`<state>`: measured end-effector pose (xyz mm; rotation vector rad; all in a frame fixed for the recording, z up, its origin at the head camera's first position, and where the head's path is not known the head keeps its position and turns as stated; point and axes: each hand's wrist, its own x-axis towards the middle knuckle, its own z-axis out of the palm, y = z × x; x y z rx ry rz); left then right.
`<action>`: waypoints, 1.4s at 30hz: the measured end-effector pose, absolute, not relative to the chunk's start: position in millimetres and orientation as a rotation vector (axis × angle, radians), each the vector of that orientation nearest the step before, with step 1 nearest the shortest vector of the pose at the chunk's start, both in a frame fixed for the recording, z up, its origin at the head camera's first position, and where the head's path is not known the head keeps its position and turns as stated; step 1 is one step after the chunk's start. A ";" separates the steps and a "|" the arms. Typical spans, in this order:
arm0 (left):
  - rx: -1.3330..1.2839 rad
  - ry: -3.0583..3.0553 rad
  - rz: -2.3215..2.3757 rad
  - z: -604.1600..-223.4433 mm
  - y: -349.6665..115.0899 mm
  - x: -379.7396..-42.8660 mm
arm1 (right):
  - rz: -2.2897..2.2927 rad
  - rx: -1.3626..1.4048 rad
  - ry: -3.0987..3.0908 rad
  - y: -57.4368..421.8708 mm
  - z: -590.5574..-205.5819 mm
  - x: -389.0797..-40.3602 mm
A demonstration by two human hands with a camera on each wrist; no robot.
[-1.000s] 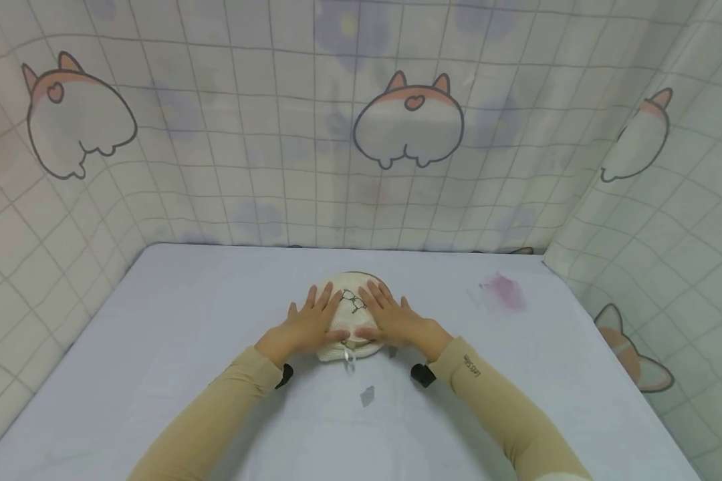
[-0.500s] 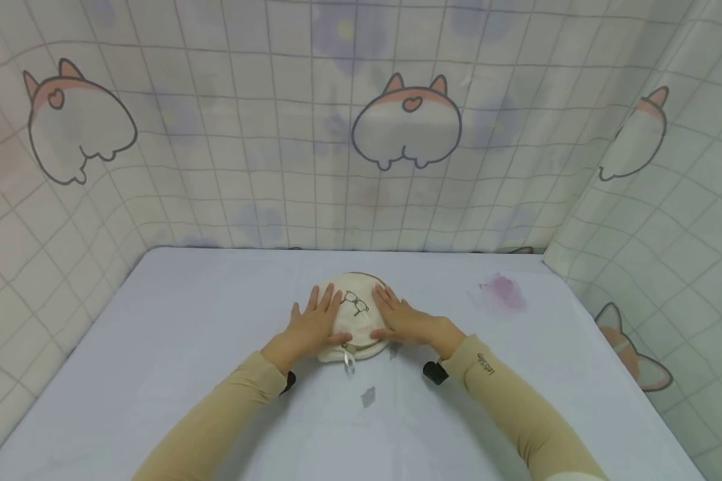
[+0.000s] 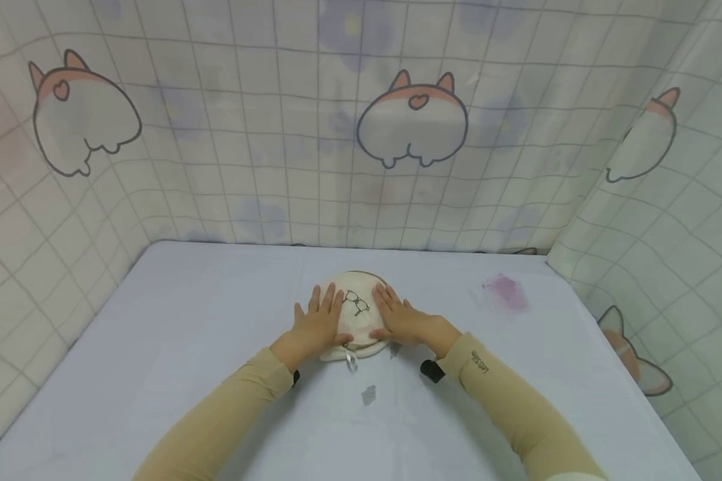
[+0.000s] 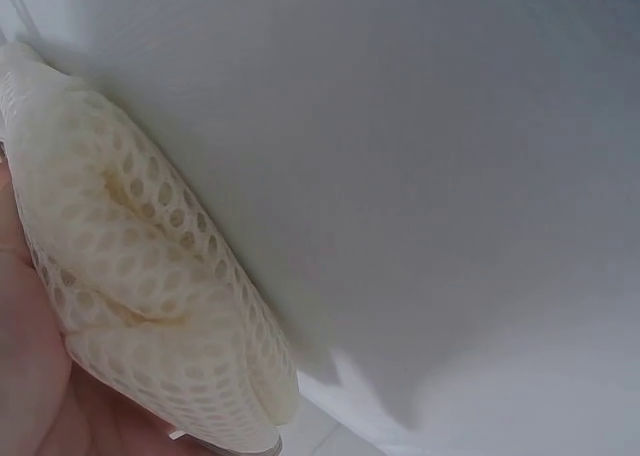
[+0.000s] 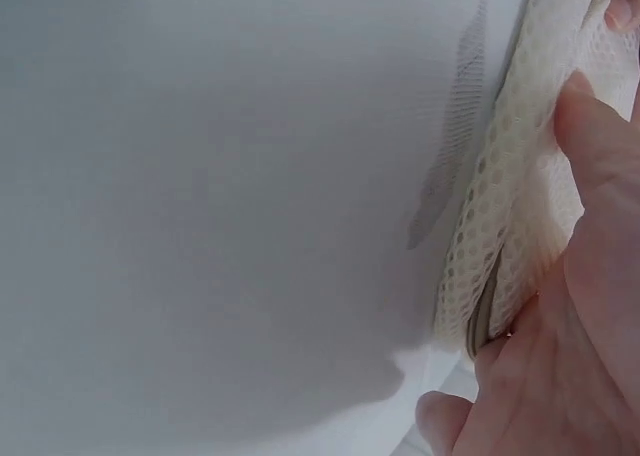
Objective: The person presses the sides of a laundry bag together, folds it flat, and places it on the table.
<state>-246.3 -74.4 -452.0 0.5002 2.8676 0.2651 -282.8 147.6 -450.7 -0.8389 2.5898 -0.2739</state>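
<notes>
A round, cream mesh laundry bag [image 3: 361, 327] lies on the white table, a small line drawing printed on its top. Brown zipper trim shows along its edge, and a white pull loop [image 3: 351, 361] hangs toward me. My left hand [image 3: 314, 329] rests on the bag's left side with fingers extended and thumb near the front edge. On the opposite side my right hand [image 3: 406, 324] lies flat, fingertips on the fabric. In the left wrist view the puffy honeycomb mesh [image 4: 170, 256] bulges beside the palm. The right wrist view shows the zipper [image 5: 485, 306] under my right hand.
White sheeting covers the table [image 3: 216, 300]. A grey patch [image 3: 369, 395] lies in front of the bag and a pink stain [image 3: 507, 292] is at the back right. Tiled-pattern curtains [image 3: 277, 133] with cartoon dogs surround the back and sides.
My right hand has slid right from the bag's middle to its right side, uncovering more of the print. The left hand stays nearly in place. Little differs over the last half second.
</notes>
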 end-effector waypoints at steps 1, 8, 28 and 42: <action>0.494 2.866 0.268 -451.8 -74.1 -246.2 | -0.267 -0.834 2.584 147.2 -451.9 -283.9; 0.480 2.868 0.277 -455.2 -72.8 -246.6 | -0.302 -0.806 2.555 143.5 -441.8 -277.6; 0.539 2.859 0.295 -456.6 -68.7 -248.9 | -0.369 -0.803 2.591 158.0 -445.5 -274.4; 0.601 2.830 0.383 -449.2 -86.0 -248.4 | -0.366 -0.864 2.644 155.5 -436.1 -271.3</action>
